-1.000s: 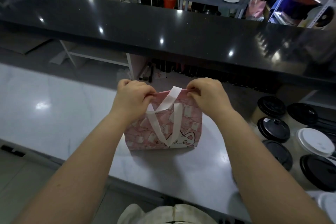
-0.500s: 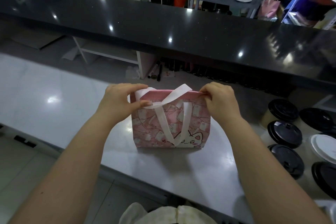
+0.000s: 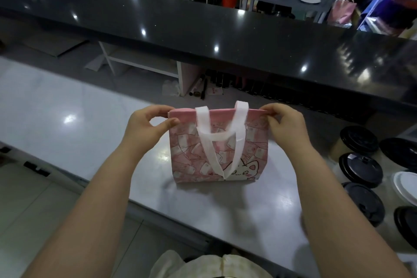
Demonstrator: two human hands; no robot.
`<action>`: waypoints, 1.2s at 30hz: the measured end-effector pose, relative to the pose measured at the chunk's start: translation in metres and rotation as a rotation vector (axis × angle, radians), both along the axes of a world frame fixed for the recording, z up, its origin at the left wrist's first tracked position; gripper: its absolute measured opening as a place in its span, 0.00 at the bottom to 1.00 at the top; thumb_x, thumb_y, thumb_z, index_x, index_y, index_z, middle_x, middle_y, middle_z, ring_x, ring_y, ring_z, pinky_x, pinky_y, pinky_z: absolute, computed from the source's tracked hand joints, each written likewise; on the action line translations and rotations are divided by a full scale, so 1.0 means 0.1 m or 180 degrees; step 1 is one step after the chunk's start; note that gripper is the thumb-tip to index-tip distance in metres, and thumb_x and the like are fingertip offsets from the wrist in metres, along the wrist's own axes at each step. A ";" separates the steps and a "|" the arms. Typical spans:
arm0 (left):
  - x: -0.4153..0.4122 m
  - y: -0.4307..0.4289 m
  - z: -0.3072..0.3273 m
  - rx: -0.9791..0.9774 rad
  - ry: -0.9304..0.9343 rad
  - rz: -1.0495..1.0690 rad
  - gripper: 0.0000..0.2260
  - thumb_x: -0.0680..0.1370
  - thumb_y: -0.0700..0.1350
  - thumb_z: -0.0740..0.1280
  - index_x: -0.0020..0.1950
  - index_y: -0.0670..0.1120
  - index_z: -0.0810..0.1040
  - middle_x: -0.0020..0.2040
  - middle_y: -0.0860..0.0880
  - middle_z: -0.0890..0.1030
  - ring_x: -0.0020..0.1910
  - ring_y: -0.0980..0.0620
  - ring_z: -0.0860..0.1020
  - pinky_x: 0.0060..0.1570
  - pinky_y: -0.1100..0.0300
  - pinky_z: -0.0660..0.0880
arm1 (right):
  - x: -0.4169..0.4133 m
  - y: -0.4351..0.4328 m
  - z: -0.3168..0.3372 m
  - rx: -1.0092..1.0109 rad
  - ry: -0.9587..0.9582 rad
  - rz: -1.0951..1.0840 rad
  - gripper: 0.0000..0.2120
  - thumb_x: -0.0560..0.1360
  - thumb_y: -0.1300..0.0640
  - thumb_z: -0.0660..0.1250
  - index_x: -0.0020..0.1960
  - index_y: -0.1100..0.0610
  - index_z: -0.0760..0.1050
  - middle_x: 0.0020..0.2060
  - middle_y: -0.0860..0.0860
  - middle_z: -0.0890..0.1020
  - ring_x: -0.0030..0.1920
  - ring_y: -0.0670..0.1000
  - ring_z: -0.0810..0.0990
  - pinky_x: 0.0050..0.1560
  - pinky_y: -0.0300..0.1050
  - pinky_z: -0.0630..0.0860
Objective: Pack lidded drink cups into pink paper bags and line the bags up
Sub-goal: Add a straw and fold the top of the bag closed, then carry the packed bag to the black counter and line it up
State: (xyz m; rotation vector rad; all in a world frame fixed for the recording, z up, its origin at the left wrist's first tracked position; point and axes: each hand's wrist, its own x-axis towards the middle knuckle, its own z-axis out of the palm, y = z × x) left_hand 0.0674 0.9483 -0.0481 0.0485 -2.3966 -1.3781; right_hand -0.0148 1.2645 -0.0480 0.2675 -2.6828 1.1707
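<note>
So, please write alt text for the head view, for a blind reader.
A left hand and a right hand pinch the top corners of a pink bag standing on a white counter; lidded cups stand to its right.

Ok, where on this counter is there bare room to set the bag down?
Widest free patch: the white counter left of the bag, past the left hand, out to the frame edge. A narrower strip lies between the bag and the counter's near edge. Right of the right hand, lidded cups crowd it.
</note>
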 end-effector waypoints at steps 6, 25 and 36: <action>-0.15 0.12 -0.12 -0.0018 0.0285 0.0436 0.12 0.74 0.43 0.74 0.39 0.60 0.78 0.38 0.66 0.80 0.42 0.65 0.78 0.41 0.77 0.70 | -0.02 -0.08 -0.05 -0.0065 0.0254 -0.0254 0.17 0.72 0.69 0.62 0.42 0.49 0.81 0.38 0.38 0.77 0.46 0.50 0.78 0.48 0.52 0.79; 0.59 0.38 -1.28 0.1771 -0.0693 0.0847 0.08 0.74 0.38 0.73 0.46 0.51 0.84 0.43 0.52 0.86 0.44 0.54 0.84 0.47 0.60 0.82 | 0.68 0.00 -1.11 -0.2567 -0.0952 0.0159 0.17 0.75 0.64 0.70 0.60 0.49 0.78 0.54 0.46 0.84 0.56 0.47 0.82 0.53 0.39 0.79; 0.65 0.45 -1.30 0.1925 -0.0511 0.1305 0.05 0.74 0.38 0.73 0.43 0.48 0.82 0.38 0.54 0.85 0.39 0.57 0.84 0.40 0.67 0.79 | 0.84 -0.18 -1.21 -0.2532 -0.1246 -0.0347 0.13 0.72 0.67 0.72 0.54 0.55 0.79 0.48 0.49 0.84 0.49 0.44 0.83 0.54 0.40 0.80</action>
